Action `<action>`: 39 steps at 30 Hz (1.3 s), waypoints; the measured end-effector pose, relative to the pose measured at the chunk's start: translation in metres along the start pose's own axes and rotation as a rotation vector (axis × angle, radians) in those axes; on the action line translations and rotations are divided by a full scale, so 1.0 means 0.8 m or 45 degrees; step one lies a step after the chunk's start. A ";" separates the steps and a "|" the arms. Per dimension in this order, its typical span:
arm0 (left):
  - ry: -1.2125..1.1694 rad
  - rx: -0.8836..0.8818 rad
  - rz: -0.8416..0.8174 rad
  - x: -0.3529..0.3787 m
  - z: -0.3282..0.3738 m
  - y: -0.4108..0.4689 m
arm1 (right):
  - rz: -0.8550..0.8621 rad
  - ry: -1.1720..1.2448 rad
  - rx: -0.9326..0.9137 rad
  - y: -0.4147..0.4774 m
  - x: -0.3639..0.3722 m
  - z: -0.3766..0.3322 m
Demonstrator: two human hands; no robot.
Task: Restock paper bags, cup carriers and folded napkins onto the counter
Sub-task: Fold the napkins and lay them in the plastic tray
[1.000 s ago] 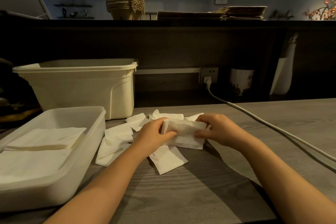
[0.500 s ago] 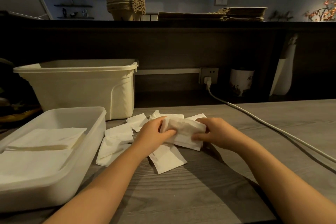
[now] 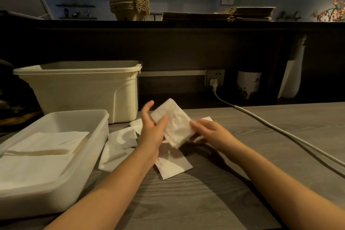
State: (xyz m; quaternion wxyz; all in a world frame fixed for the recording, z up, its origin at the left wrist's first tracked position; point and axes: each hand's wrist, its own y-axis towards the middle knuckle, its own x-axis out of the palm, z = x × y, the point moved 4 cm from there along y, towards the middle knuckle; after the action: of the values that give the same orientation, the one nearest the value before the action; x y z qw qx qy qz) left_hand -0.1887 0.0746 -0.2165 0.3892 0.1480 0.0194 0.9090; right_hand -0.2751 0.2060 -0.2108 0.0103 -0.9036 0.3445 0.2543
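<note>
Both hands hold a stack of folded napkins (image 3: 175, 123) tilted above the table's (image 3: 242, 155) middle, probably to square it; the left hand (image 3: 152, 134) lays its thumb on the face, index finger raised free, other fingers hidden behind; the right hand (image 3: 207, 130) pinches the lower edge; loose napkins (image 3: 119, 142) lie beneath; cup carriers (image 3: 128, 2) and paper bags (image 3: 250, 14) sit dim on the upper ledge (image 3: 74, 24).
</note>
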 end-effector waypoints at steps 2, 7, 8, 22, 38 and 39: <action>0.080 0.076 0.170 -0.017 0.006 0.009 | 0.195 -0.318 -0.051 0.009 -0.018 0.008; 0.210 0.124 0.227 -0.034 0.017 0.013 | 0.006 -0.975 0.015 0.023 -0.012 0.037; 0.204 0.107 0.188 -0.032 0.018 0.012 | -0.034 -1.026 0.029 0.022 -0.008 0.039; 0.197 -0.033 0.078 -0.027 0.018 0.004 | 0.064 -0.939 0.088 0.003 -0.052 0.020; 0.631 0.259 -0.065 -0.013 0.019 -0.001 | 0.445 -0.080 -0.191 -0.006 -0.064 -0.006; 0.648 0.281 -0.086 -0.011 0.020 -0.002 | 0.435 0.078 -0.216 -0.009 -0.063 -0.011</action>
State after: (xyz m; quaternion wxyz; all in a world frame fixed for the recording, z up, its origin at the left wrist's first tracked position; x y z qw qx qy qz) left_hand -0.1773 0.0682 -0.2040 0.3833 -0.0443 0.2205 0.8958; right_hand -0.2986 0.2408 -0.1807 -0.1198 -0.8370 0.4703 0.2527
